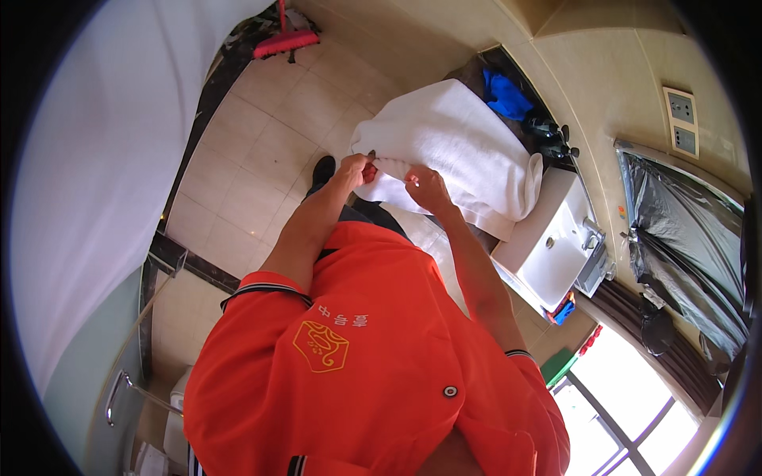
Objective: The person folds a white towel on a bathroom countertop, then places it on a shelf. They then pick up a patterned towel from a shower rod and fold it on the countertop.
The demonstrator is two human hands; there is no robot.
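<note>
A large white towel (452, 140) lies spread over a counter beside the washbasin, its near edge hanging toward me. My left hand (362, 169) pinches that edge at its left part, a small dark thing showing at the fingertips that I cannot make out. Close by on the right, my right hand (426, 185) has its fingers curled on the same edge of the towel. The cloth between the two hands is gathered into small folds.
A white washbasin (539, 250) with a metal tap adjoins the counter. Behind the towel are a blue cloth (506, 95) and dark bottles (550, 140). A red broom (286, 44) stands at the top left. A white curtain (119, 131) hangs at left; a glass door has a metal handle (119, 392).
</note>
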